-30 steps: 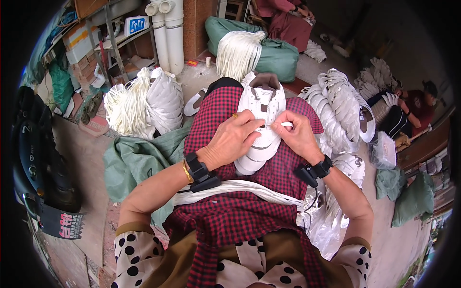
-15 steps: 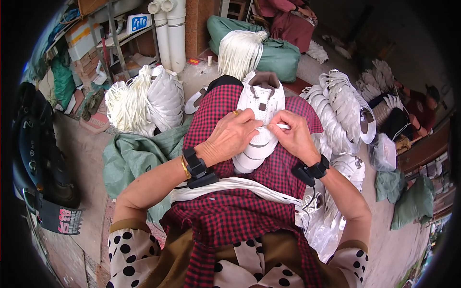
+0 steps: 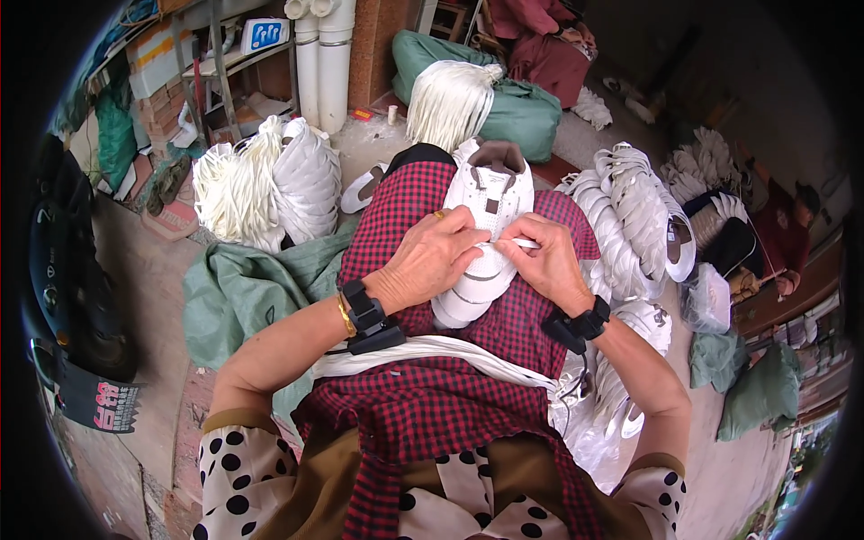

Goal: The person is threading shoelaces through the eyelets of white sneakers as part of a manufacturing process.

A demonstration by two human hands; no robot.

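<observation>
A white shoe upper (image 3: 487, 193) with a brown lining lies across my lap, its toe end toward me. My right hand (image 3: 546, 263) pinches a white shoelace (image 3: 525, 243) between thumb and fingertips, over the lower eyelets. Closed at the fingertips, my left hand (image 3: 438, 252) rests against the opposite side of the upper, beside the lace. Whatever lies between those left fingertips is too small to make out. A bundle of white laces (image 3: 441, 349) stretches over my red-and-black checked apron (image 3: 405, 400).
Stacked white shoe uppers (image 3: 621, 216) stand to my right. At the left are bundled laces and uppers (image 3: 270, 184) near a green sack (image 3: 243, 288). More laces (image 3: 450, 103) hang over a green bale (image 3: 526, 117) ahead. Two other people sit farther off.
Both hands stay close together at the shoe upper's eyelets. My right fingers have turned slightly around the lace, and the whole view has shifted a little.
</observation>
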